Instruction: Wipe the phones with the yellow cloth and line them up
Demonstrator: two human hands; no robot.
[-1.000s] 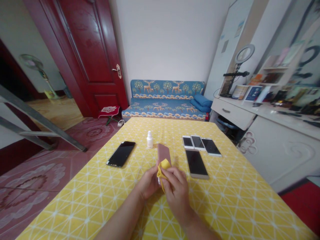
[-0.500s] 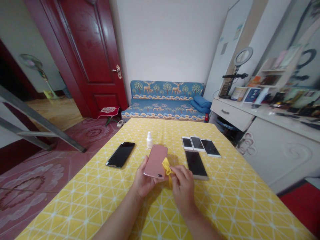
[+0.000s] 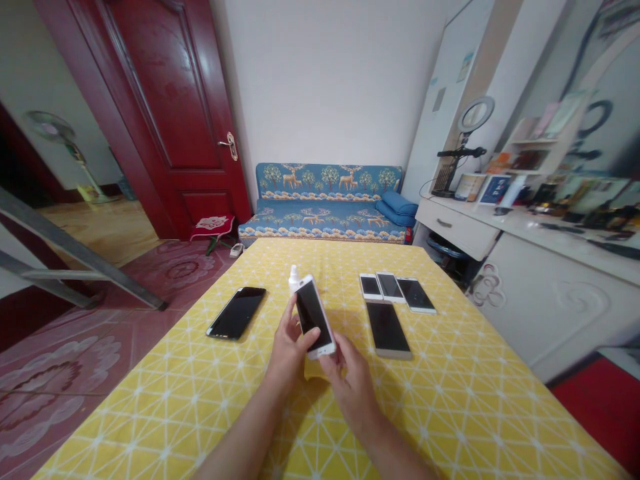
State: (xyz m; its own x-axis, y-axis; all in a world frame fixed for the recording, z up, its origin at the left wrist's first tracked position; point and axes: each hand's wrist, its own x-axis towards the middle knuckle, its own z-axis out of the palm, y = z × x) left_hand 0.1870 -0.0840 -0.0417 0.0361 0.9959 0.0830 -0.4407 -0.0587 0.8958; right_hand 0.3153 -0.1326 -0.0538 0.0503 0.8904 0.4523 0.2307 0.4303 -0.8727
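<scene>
Left hand (image 3: 289, 345) grips white-framed smartphone (image 3: 315, 315), thumb on screen (image 3: 309, 308); right hand (image 3: 351, 375) touches near-right corner, grip unclear. Better hold edges only.

I can read no word, brand or number anywhere on my feed. The nearest thing to lettering is on the blue box (image 3: 494, 191) on the dresser (image 3: 457, 225): pale characters on its dark front, too small and blurred for me to make out. The tub (image 3: 469, 187) beside it shows smudged patches that may be a label, which I can't resolve either. On the tall cabinet (image 3: 429, 143) I see a light sticker (image 3: 465, 67) and, lower and further left, a grey patch (image 3: 439, 99); any writing on them is lost to me.
</scene>
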